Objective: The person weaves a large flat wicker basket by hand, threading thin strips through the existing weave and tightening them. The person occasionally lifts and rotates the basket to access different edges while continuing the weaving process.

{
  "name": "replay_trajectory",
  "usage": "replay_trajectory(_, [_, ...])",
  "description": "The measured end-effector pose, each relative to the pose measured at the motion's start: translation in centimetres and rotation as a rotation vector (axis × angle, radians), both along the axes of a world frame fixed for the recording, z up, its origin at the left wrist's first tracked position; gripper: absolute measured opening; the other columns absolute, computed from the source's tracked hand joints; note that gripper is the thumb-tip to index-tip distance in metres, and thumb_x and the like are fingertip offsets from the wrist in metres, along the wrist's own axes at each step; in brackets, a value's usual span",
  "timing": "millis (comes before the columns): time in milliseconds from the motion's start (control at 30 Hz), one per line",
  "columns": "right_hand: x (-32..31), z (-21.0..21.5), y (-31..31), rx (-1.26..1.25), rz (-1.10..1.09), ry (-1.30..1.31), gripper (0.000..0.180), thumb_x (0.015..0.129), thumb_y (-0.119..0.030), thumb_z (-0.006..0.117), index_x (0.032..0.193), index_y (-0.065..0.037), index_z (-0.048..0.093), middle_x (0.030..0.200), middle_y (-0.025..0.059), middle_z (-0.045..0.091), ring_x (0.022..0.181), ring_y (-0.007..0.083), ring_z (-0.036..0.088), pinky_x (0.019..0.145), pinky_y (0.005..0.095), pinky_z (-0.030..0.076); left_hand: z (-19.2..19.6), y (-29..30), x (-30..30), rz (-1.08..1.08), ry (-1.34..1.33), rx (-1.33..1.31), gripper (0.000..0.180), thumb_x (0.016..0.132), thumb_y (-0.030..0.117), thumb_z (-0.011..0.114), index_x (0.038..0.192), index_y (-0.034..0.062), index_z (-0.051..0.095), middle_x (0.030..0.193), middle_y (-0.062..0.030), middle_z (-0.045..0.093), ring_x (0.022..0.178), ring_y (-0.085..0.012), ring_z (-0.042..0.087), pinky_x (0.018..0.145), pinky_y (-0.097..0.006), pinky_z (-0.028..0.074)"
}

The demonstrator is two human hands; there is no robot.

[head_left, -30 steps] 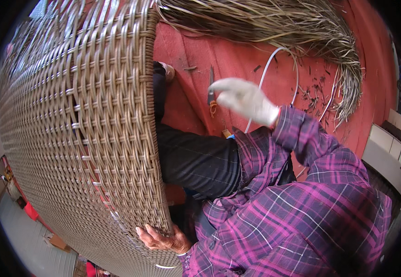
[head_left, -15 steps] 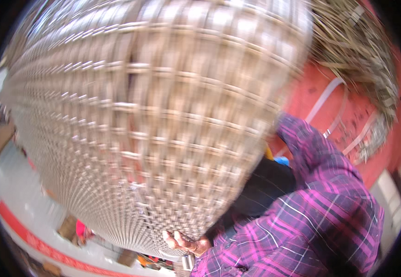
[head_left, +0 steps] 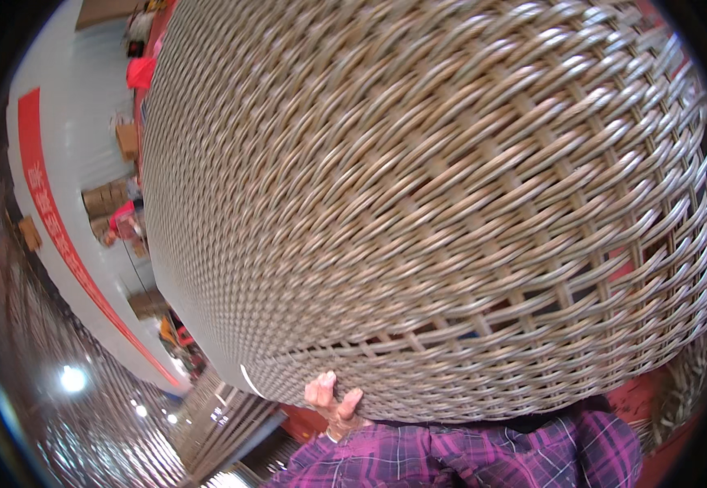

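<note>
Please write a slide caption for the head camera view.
Bare left hand grips the edge of a large tan woven panel, purple plaid sleeve below.

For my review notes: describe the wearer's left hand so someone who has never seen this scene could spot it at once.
Start with the huge brown woven panel filling most of the picture, then follow it down to its lower edge, left of centre. There, at the end of a purple plaid sleeve, is the left hand, fingers on the weave. Its bare skin stands out between wicker and checked cloth.
</note>
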State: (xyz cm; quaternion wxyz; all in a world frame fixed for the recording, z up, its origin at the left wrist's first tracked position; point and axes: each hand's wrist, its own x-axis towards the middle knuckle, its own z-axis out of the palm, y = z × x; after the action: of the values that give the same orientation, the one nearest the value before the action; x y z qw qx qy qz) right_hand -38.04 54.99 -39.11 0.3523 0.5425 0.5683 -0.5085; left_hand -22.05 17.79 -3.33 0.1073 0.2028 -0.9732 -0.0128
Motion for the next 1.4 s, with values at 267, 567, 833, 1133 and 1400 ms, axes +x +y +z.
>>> replay_trajectory(267, [-6.6,5.4,5.4,0.024,-0.09,0.247,0.029,0.096,-0.023,0.061,0.118,-0.005,0.06,0.078,-0.0022,0.05,0.062,0.0073,0.043,0.054,0.0244,0.038,0.9,1.1,-2.4,0.144,-0.054,0.064,0.053,0.07,0.021,0.059,0.121,0.0307,0.064,0.135,-0.008,0.051,0.119,-0.028,0.049,0.096,-0.048,0.036])
replay_trajectory(567, [-15.2,22.0,0.7,-0.191,-0.002,0.795,0.023,0.099,-0.022,0.059,0.117,-0.007,0.06,0.066,-0.0078,0.045,0.049,0.0016,0.037,0.043,0.0214,0.034,1.6,-1.3,2.2,-0.035,0.13,0.353,0.075,0.062,0.034,0.082,0.132,0.0227,0.056,0.144,-0.0067,0.045,0.128,-0.028,0.044,0.1,-0.048,0.034])
replay_trajectory(833, [-8.5,38.3,-18.2,-0.669,0.51,1.246,0.026,0.102,-0.019,0.052,0.12,-0.002,0.054,0.058,-0.0081,0.028,0.044,0.0007,0.02,0.038,0.0198,0.02,0.8,-4.4,14.9,0.445,0.617,0.098,0.045,0.079,0.005,0.074,0.122,0.001,0.062,0.134,-0.0159,0.056,0.122,-0.0347,0.053,0.106,-0.045,0.04])
replay_trajectory(1133, [9.8,42.8,-40.6,-1.158,1.618,0.572,0.031,0.094,-0.015,0.056,0.121,0.0,0.056,0.067,-0.0019,0.053,0.05,0.0055,0.043,0.045,0.0228,0.034,0.5,-5.6,23.3,0.93,0.578,0.243,0.049,0.088,0.002,0.064,0.135,-0.0025,0.051,0.107,-0.0153,0.066,0.095,-0.03,0.063,0.081,-0.036,0.049])
replay_trajectory(1400, [16.6,41.5,-46.9,-1.314,1.992,0.421,0.031,0.09,-0.025,0.066,0.108,0.0,0.062,0.08,0.0022,0.065,0.053,0.0024,0.045,0.046,0.0188,0.037,3.8,-2.1,15.0,0.238,0.608,0.319,0.045,0.078,-0.001,0.064,0.121,-0.0083,0.056,0.079,-0.0122,0.058,0.066,-0.026,0.056,0.063,-0.037,0.045])
